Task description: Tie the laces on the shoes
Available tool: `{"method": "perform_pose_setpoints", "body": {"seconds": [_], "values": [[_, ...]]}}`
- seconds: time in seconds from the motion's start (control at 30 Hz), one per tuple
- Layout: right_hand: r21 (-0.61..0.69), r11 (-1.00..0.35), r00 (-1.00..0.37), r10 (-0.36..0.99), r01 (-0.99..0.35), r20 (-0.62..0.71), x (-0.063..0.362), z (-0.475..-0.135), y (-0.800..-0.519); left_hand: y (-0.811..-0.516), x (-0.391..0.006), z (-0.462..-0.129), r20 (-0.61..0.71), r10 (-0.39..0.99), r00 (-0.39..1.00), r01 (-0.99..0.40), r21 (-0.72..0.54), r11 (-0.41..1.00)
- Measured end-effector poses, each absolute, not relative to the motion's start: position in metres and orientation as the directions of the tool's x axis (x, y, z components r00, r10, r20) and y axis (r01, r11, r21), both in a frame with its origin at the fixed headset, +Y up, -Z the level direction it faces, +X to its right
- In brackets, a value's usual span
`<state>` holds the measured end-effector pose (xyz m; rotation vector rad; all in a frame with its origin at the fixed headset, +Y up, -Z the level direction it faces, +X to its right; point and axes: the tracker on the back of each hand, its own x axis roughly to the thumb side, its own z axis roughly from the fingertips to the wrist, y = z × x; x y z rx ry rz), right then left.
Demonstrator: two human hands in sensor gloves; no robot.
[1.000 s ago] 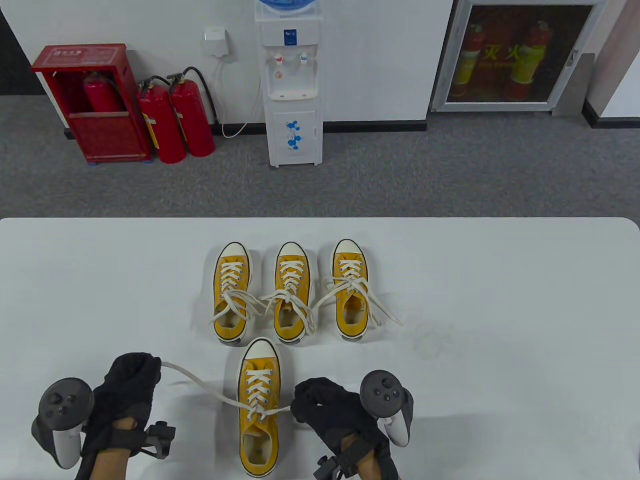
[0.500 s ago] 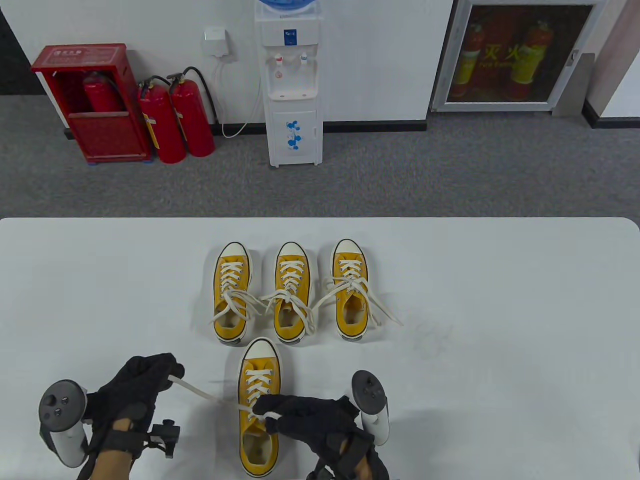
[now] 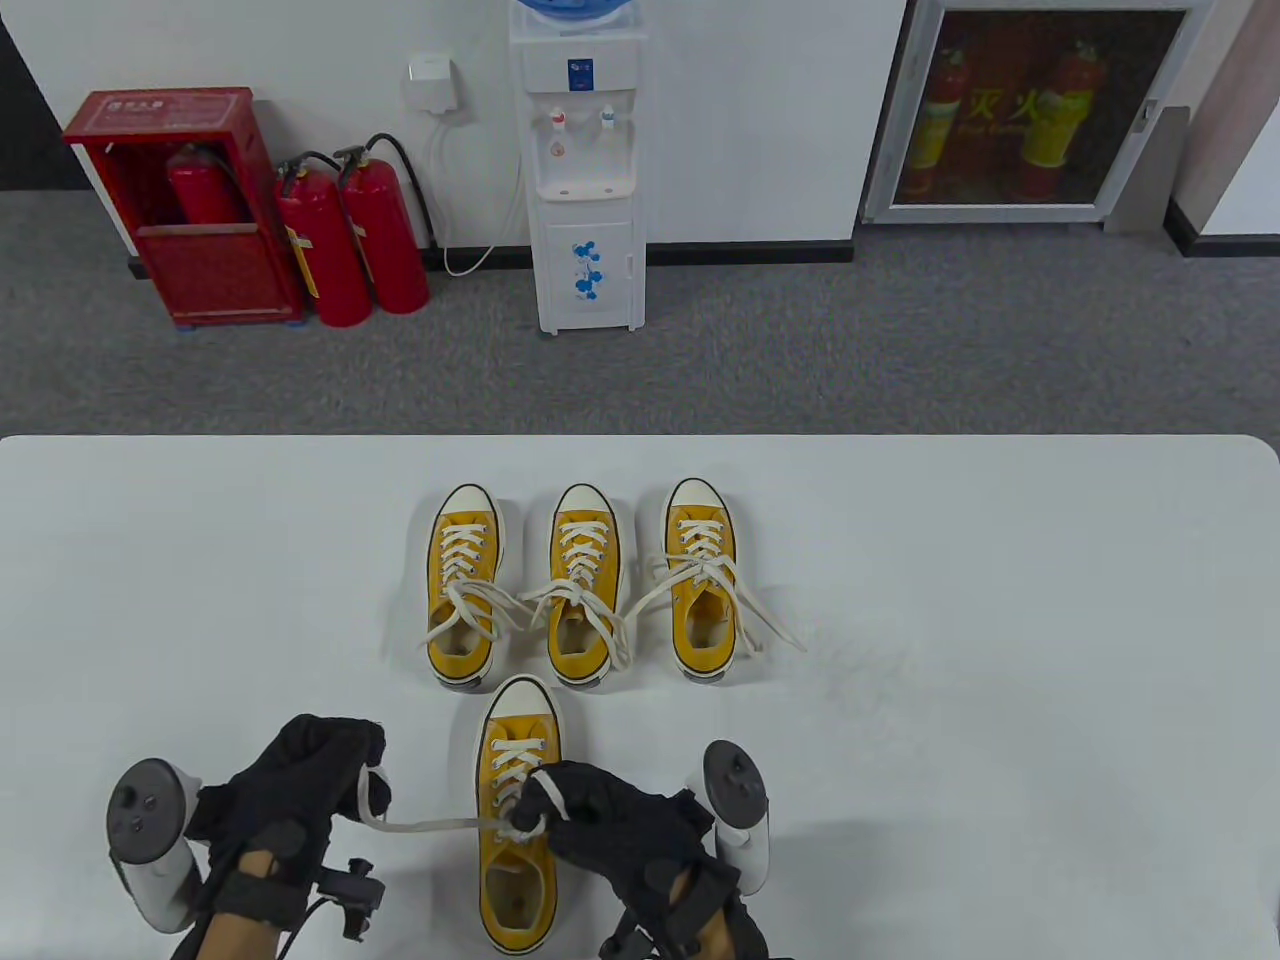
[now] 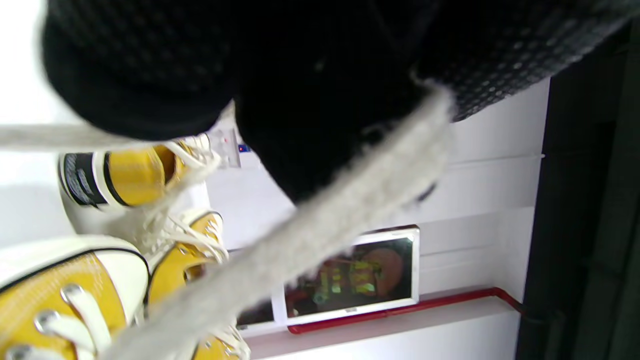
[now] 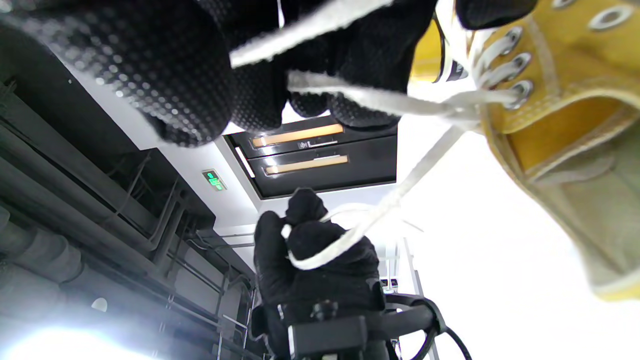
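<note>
A yellow sneaker point(image 3: 517, 880) with white laces stands near the table's front edge, toe away from me. My left hand point(image 3: 318, 778) grips the left lace end point(image 3: 425, 825), which runs level from the hand to the shoe's top eyelets; the lace loops around its fingers point(image 5: 310, 240). My right hand point(image 3: 590, 810) rests over the shoe's tongue and pinches the other lace end point(image 5: 300, 25) in a small loop close to the crossing point(image 3: 518, 826). In the left wrist view the lace point(image 4: 320, 230) crosses the frame, blurred.
Three more yellow sneakers point(image 3: 463, 585) point(image 3: 583, 585) point(image 3: 703, 578) stand in a row behind, with loose laces spread on the white table point(image 3: 1000, 600). Beyond the table's far edge are the floor, red fire extinguishers point(image 3: 345, 240) and a water dispenser point(image 3: 585, 170).
My left hand moved right and toward me, so its lace now runs level instead of slanting. My right hand moved left from beside the shoe onto its tongue, carrying its lace end.
</note>
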<state>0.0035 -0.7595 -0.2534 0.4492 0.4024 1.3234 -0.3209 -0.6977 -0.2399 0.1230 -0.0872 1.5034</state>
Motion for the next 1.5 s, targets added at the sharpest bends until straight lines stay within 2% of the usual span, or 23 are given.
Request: {"method": "perform_pose_setpoints", "body": {"seconds": [0.2, 0.3, 0.53, 0.7, 0.83, 0.97, 1.03, 1.17, 1.27, 1.37, 1.5], "values": [[0.511, 0.107, 0.117, 0.993, -0.853, -0.013, -0.005, -0.255, -0.759, -0.688, -0.307, -0.234, 0.196, 0.98, -0.026, -0.998, -0.053, -0.016], [0.483, -0.038, -0.024, 0.999, -0.875, 0.036, -0.011, -0.253, -0.756, -0.684, -0.298, -0.232, 0.227, 0.971, -0.069, -0.992, -0.117, -0.043], [0.422, -0.283, -0.229, 0.958, -0.861, 0.176, -0.023, -0.248, -0.75, -0.678, -0.27, -0.226, 0.271, 0.951, -0.15, -0.959, -0.274, -0.073], [0.393, -0.443, -0.35, 0.892, -0.806, 0.287, -0.031, -0.243, -0.745, -0.679, -0.255, -0.224, 0.243, 0.942, -0.232, -0.92, -0.368, -0.132], [0.352, -0.591, -0.451, 0.795, -0.725, 0.406, -0.038, -0.238, -0.741, -0.68, -0.259, -0.227, 0.259, 0.949, -0.179, -0.945, -0.312, -0.093], [0.34, -0.634, -0.469, 0.757, -0.694, 0.455, -0.042, -0.234, -0.739, -0.684, -0.271, -0.235, 0.248, 0.965, -0.085, -0.98, -0.197, -0.035], [0.349, -0.628, -0.459, 0.762, -0.696, 0.456, -0.042, -0.234, -0.739, -0.689, -0.275, -0.238, 0.223, 0.974, -0.041, -0.989, -0.145, -0.008], [0.374, -0.595, -0.428, 0.788, -0.711, 0.442, -0.039, -0.236, -0.74, -0.702, -0.283, -0.246, 0.145, 0.981, 0.126, -0.991, -0.027, 0.131], [0.383, -0.568, -0.402, 0.807, -0.729, 0.432, -0.036, -0.236, -0.74, -0.711, -0.287, -0.254, 0.08, 0.952, 0.294, -0.955, 0.057, 0.29], [0.402, -0.523, -0.364, 0.837, -0.751, 0.409, -0.032, -0.238, -0.741, -0.722, -0.286, -0.26, 0.006, 0.908, 0.42, -0.905, 0.077, 0.418], [0.426, -0.433, -0.293, 0.887, -0.794, 0.357, -0.027, -0.241, -0.744, -0.733, -0.284, -0.266, -0.049, 0.82, 0.571, -0.819, 0.034, 0.572]]}}
